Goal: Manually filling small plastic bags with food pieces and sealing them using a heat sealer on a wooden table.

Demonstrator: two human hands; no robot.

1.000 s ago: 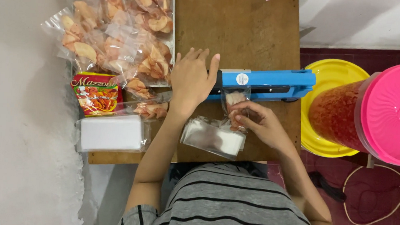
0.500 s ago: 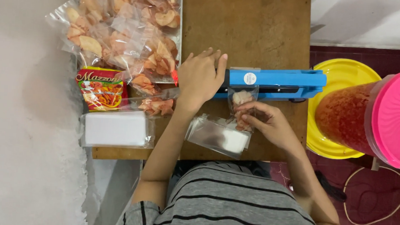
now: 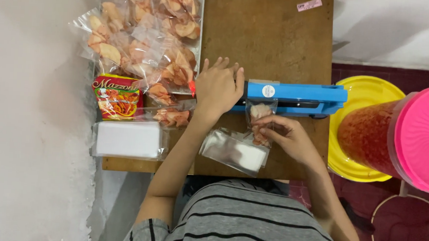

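Note:
My left hand (image 3: 218,88) lies flat on the handle end of a blue heat sealer (image 3: 294,96), pressing it down on the brown wooden table (image 3: 262,45). My right hand (image 3: 286,136) pinches a small clear bag of orange-pink chips (image 3: 260,119), whose open top sits under the sealer's bar. A flat stack of empty clear bags (image 3: 235,151) lies just left of my right hand, near the table's front edge.
Several sealed chip bags (image 3: 145,48) pile up at the table's far left. A red snack packet (image 3: 116,97) and a white block of wrapped bags (image 3: 128,139) lie below them. A pink-lidded tub of chips (image 3: 394,137) rests on a yellow lid (image 3: 358,128) at right.
My left hand stays pressed on the sealer and my right hand keeps the bag in place. Only the camera has shifted slightly.

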